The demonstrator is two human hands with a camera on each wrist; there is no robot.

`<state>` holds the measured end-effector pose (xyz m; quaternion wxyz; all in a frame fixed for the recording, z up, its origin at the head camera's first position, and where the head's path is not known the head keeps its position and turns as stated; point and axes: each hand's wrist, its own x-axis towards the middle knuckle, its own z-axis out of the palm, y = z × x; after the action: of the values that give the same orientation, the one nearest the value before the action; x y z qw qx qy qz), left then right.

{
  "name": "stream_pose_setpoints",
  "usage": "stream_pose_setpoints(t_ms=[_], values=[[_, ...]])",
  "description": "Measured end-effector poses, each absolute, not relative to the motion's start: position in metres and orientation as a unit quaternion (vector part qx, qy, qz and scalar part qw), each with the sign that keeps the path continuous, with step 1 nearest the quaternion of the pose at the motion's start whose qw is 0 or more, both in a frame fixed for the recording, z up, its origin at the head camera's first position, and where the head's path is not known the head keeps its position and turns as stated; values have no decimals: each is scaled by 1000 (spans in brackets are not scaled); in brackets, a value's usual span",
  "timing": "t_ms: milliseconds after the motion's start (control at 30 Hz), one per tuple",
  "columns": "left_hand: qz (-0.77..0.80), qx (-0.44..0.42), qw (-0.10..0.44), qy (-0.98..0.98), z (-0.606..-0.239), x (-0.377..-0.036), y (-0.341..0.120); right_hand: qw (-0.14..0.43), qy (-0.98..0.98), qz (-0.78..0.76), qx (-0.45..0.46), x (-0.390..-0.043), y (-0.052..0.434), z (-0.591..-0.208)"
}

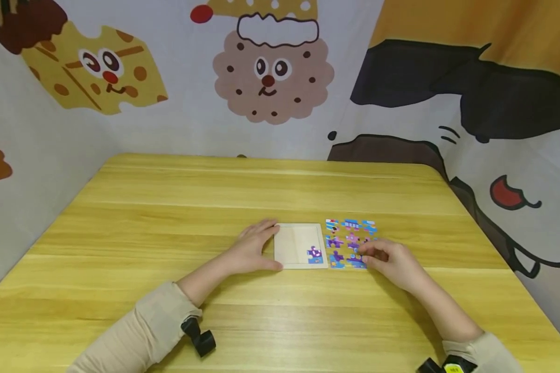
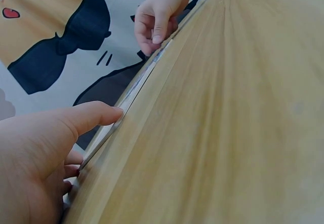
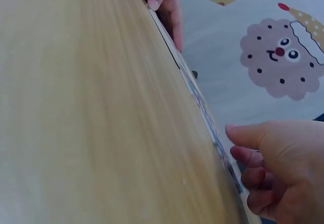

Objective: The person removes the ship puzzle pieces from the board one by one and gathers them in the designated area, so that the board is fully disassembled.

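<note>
A square wooden puzzle tray (image 1: 291, 246) lies flat on the table, with a purple-and-blue jigsaw piece (image 1: 315, 254) in its near right corner. My left hand (image 1: 249, 250) holds the tray by its left side, thumb at the near corner and fingers at the far one. Right of the tray, several colourful jigsaw pieces (image 1: 352, 224) lie in rough rows. Over the right edge of these pieces hovers my right hand (image 1: 394, 261), fingers loosely bent and thumb apart from the index finger. In the right wrist view, nothing shows between its thumb (image 3: 243, 134) and fingers.
The wood-grain table (image 1: 280, 191) extends around the tray and pieces. Behind it hangs a white cloth (image 1: 177, 124) printed with cartoon figures. Black wrist devices sit at the left cuff (image 1: 199, 339) and the right cuff (image 1: 452, 365).
</note>
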<state>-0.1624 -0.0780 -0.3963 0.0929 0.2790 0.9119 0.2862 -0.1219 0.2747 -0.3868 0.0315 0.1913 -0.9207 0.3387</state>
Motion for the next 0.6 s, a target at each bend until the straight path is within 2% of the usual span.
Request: stream_pose_setpoints(t_ms=[167, 600], values=[[289, 280, 93, 911, -396, -162, -77, 46, -914, 350, 198, -123, 261, -386], [290, 282, 92, 910, -397, -162, -77, 28, -901, 374, 218, -126, 226, -387]])
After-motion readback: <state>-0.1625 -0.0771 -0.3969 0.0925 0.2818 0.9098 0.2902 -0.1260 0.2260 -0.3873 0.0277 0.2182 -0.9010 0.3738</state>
